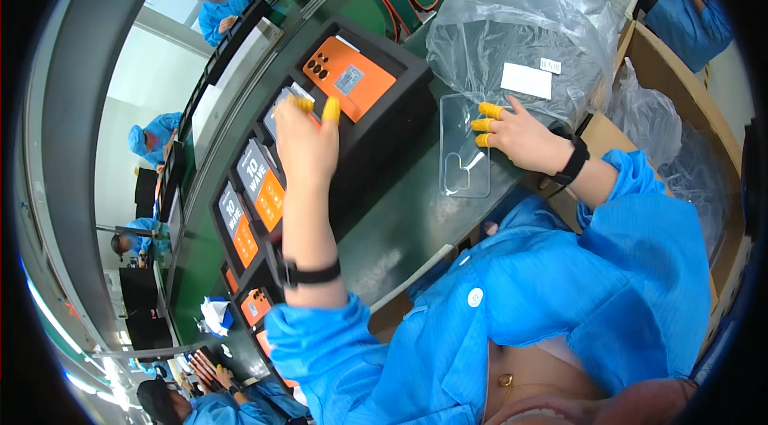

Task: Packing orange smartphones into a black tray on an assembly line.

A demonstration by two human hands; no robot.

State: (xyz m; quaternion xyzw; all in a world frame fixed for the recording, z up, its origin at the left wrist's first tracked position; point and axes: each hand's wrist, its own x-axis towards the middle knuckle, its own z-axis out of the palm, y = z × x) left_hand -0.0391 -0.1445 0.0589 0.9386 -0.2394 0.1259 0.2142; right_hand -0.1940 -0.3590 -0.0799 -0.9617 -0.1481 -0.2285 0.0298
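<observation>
Clear phone case (465,145) under right hand (524,139); left hand's (308,141) grasp hidden.

A bare strip of green table (400,217) lies open between the black tray (384,117) at nine o'clock and the clear phone case (462,153), while the bulging plastic bag (528,25) at twelve o'clock and the cardboard box (688,97) at three o'clock block those sides.

1 head-worn fisheye, looking down, close over workbench (416,209)
</observation>
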